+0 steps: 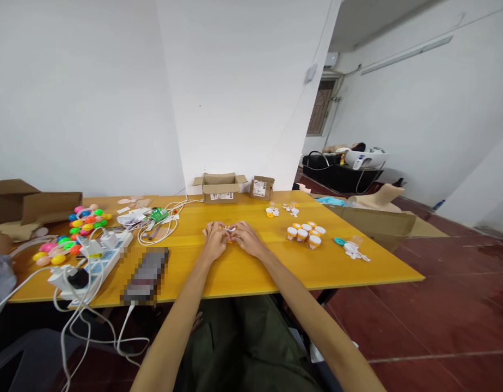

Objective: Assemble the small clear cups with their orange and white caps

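Note:
My left hand (214, 241) and my right hand (247, 239) meet over the middle of the table, fingers closed round a small white-and-orange piece (230, 230). The fingers cover most of it, so its exact kind cannot be made out. To the right of my hands stands a group of small clear jars (302, 234) with white and orange tops. Farther back lie loose white and orange parts (271, 212). A teal ring (339, 241) sits near a heap of white pieces (355, 251) at the right.
On the left are a white power strip (112, 256) with tangled cables, a blurred-out phone (147, 275), colourful balloon-like balls (88, 220) and a green circuit board (157, 214). An open cardboard box (219, 188) and a smaller box (262, 188) stand by the wall.

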### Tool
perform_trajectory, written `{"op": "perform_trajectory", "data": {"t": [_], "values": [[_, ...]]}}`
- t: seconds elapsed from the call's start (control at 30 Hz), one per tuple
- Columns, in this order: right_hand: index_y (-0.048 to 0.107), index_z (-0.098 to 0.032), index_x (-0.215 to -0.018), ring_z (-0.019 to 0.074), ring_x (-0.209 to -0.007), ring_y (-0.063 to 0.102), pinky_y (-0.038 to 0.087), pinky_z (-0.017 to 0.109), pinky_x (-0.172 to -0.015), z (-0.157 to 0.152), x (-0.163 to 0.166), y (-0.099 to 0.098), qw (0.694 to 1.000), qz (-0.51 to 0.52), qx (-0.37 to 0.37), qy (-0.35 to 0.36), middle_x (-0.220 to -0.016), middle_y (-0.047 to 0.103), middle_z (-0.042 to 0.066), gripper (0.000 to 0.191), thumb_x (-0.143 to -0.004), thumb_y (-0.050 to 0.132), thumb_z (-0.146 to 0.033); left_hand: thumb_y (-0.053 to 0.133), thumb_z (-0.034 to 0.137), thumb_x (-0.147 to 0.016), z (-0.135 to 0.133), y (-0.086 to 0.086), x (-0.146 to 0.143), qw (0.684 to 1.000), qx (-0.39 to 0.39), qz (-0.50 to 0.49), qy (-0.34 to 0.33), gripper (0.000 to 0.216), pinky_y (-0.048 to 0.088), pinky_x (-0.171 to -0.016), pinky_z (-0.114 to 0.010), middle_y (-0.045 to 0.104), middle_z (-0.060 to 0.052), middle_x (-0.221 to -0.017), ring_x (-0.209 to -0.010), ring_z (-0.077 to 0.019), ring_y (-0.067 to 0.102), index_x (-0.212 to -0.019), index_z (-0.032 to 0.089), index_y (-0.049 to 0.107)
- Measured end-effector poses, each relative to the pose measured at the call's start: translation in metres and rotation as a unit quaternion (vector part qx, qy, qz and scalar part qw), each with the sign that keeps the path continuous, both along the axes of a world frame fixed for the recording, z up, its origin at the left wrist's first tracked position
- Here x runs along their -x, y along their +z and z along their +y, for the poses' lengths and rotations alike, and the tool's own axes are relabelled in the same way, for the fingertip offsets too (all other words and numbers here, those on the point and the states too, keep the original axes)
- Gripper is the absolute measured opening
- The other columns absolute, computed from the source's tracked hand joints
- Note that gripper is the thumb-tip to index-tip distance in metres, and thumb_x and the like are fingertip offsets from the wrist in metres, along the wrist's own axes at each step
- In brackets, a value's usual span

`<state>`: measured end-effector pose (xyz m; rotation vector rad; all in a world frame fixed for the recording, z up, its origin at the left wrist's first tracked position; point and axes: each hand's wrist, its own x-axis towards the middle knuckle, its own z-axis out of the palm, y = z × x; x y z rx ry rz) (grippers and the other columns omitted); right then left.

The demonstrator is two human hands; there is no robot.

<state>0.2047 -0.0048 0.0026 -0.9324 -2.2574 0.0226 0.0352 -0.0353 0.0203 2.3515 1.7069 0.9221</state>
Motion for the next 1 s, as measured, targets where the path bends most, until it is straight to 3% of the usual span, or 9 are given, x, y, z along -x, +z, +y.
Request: {"op": "perform_trajectory", "data": {"t": [0.4,0.63,1.0], "values": [[0.071,-0.024,-0.083,0.0218,-0.109,0.059,0.047,0.042,-0.096,0.0,0.001,0.001,0.999,0.023,0.025,0.005,-0.111,0.068,0.007,0.017,-0.09,0.061,-0.013,0.052,0.015,-0.087,-0.004,0.009,-0.002,0.999,0.029,-0.005,-0.019,0.024,0.034,-0.095,-0.046,0.069,-0.005,-0.104,-0.113,-0.0274,0.047,-0.082,0.027,0.073],[0.071,-0.023,-0.079,0.0218,-0.105,0.06,0.047,0.042,-0.094,0.004,0.002,-0.002,0.999,0.041,0.036,0.0,-0.108,0.069,0.008,0.015,-0.09,0.064,-0.016,0.052,0.016,-0.087,-0.002,0.006,-0.001,0.999,0.029,-0.008,-0.023,0.024,0.032,-0.094,-0.045,0.07,-0.005,-0.103,-0.11,-0.0269,0.047,-0.082,0.027,0.073],[0.071,-0.025,-0.079,0.0224,-0.103,0.06,0.049,0.042,-0.092,0.01,-0.001,-0.008,0.996,0.073,0.024,0.048,-0.105,0.069,0.006,0.015,-0.088,0.065,-0.015,0.053,0.018,-0.09,-0.002,0.009,-0.002,0.999,0.041,-0.016,-0.028,0.022,0.031,-0.093,-0.043,0.07,-0.005,-0.1,-0.109,-0.0271,0.047,-0.081,0.025,0.071]]}}
